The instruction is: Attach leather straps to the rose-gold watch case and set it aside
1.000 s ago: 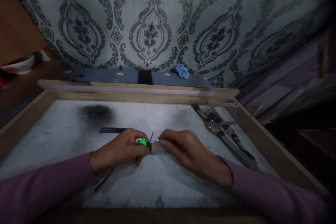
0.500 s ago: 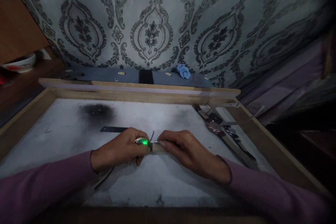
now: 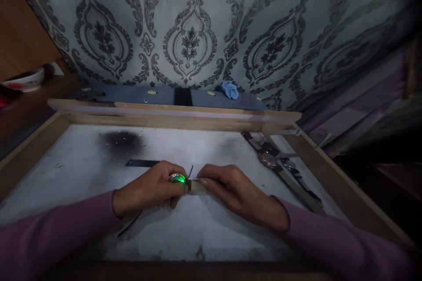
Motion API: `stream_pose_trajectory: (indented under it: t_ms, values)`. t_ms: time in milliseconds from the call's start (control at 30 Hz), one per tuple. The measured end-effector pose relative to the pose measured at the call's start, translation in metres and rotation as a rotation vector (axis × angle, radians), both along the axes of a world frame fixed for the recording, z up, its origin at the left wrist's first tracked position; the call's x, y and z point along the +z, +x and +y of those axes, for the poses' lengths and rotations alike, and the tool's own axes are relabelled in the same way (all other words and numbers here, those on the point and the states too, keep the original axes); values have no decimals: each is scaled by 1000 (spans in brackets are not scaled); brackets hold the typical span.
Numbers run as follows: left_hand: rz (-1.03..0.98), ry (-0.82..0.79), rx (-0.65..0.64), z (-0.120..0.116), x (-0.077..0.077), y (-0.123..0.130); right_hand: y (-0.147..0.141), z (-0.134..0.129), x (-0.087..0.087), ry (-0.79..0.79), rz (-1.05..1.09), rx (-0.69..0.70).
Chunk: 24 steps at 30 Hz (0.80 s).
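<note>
My left hand is closed around a round watch, its face lit bright green and tilted up. A pale strap piece with a dark end stretches from the watch toward my right hand. Pinched in that hand's thumb and fingers is a thin silvery tool, its tip at the watch's right edge. The fingers hide the rest of the tool. Just behind, a short dark thin piece sticks up. A dark strap with a hole lies behind my left hand.
Several watches and straps, among them a brown-strapped watch, lie at the right inside the wood-framed white work surface. Its raised wooden edge runs along the back. Beyond it is a crumpled blue cloth. A bowl stands far left.
Both hands keep nearly the same place and grip. The view has shifted very slightly; the watch and the thin tool stay together between my hands.
</note>
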<state>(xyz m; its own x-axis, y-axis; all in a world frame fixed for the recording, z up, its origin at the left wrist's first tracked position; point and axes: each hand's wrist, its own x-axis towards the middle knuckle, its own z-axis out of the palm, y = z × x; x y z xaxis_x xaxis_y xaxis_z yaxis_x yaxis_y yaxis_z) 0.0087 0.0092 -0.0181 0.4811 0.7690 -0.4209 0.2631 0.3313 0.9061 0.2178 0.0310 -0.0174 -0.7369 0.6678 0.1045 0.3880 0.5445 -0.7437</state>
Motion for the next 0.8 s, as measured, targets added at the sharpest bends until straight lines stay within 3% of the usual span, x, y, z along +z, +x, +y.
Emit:
stream_pose_trajectory:
  t_ms: [800]
  values:
    - [-2,8,-26,0,6,1,3,1,-1,4,33,7]
